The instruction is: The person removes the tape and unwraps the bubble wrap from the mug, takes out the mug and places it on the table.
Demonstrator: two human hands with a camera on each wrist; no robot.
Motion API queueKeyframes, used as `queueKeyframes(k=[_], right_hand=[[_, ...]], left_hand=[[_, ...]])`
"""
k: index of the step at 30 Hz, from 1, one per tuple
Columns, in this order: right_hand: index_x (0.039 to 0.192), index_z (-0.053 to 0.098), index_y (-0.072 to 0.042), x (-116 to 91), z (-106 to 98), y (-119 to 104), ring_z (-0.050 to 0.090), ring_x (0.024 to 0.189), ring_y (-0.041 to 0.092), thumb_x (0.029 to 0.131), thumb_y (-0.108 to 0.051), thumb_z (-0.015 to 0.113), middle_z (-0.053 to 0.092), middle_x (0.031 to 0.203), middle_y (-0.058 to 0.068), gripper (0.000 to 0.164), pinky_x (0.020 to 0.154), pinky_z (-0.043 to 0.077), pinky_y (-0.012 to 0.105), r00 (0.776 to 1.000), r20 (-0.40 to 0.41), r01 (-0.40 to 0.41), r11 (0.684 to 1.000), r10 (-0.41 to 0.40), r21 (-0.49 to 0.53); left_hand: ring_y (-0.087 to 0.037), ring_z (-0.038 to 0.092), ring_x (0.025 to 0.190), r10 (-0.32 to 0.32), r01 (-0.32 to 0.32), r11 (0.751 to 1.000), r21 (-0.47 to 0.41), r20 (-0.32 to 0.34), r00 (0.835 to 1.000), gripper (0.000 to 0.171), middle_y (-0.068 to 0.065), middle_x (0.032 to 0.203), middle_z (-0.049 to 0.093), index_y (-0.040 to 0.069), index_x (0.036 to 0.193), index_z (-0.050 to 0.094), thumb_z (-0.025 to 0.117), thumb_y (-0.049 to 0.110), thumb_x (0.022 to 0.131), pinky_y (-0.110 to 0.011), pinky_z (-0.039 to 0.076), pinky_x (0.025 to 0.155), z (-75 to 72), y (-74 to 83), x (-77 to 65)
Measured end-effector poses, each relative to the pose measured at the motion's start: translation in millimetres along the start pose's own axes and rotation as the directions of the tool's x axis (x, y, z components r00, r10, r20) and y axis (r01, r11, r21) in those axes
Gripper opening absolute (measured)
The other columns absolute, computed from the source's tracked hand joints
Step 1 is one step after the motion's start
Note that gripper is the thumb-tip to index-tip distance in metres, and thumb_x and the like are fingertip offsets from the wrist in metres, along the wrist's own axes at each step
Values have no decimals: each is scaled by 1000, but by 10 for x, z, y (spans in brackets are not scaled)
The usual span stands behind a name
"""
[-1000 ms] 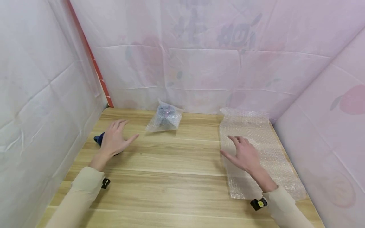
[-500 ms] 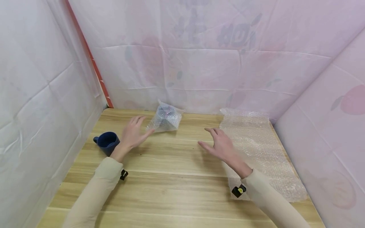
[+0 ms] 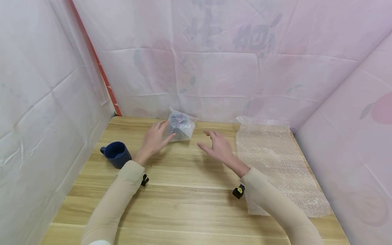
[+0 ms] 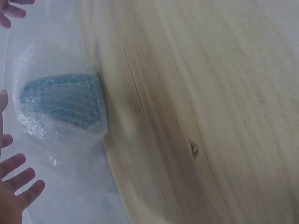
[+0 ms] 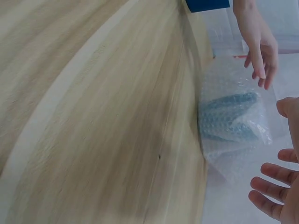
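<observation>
A bubble-wrapped bundle (image 3: 181, 126) with something bluish inside stands at the back of the wooden table; what it holds is blurred by the wrap. My left hand (image 3: 154, 139) is at its left side, fingers spread, partly overlapping it in the head view. Whether it touches cannot be told there. To the right of the bundle my right hand (image 3: 219, 147) hovers, apart from it, with fingers loosely extended and nothing held. In the right wrist view, the wrapped bundle (image 5: 233, 119) lies between the left hand (image 5: 259, 44) and the right fingers (image 5: 275, 182).
A dark blue mug (image 3: 117, 156) stands behind my left wrist, its handle to the left. A flat sheet of bubble wrap (image 3: 275, 163) covers the table's right side, partly under my right forearm. Pale cloth walls (image 3: 214, 75) enclose the back and sides.
My left hand has moved right from in front of the mug to beside the wrapped bundle, uncovering the mug. My right hand has moved left off the bubble wrap sheet toward the bundle.
</observation>
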State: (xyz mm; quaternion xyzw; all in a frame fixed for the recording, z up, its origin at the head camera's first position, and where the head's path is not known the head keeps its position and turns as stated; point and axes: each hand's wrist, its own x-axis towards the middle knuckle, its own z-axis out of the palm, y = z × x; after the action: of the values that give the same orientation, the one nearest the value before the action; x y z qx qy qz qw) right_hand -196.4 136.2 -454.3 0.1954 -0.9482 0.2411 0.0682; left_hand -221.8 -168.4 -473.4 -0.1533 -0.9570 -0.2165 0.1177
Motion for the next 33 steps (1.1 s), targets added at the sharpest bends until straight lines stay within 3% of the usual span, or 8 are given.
queueKeyframes(k=[13,22,33], right_hand=[[148,54,-6,309,335,-90,70,116,36,94,-47,77,71,135,16,71,86,64,50,998,3,-59,998,59,33],[158,39,-2,492,540,-159,71,113,36,90,-37,82,68,136,20,88,85,65,48,997,0,-80,991,80,109],[157,39,-1,596,694,-216,71,114,33,91,-37,82,67,137,17,86,89,64,45,995,-5,-97,992,98,77]], left_hand=[[-42,52,143,42,-42,999,18,-30,999,68,-21,158,49,12,156,49,64,51,102,-60,47,118,165,-57,104],[-43,51,144,35,-35,999,25,-15,999,69,-22,160,48,15,158,46,66,50,101,-62,49,115,180,-62,143],[-42,51,145,28,-28,999,23,-19,999,63,-19,161,48,16,154,52,66,49,102,-63,50,113,192,-82,173]])
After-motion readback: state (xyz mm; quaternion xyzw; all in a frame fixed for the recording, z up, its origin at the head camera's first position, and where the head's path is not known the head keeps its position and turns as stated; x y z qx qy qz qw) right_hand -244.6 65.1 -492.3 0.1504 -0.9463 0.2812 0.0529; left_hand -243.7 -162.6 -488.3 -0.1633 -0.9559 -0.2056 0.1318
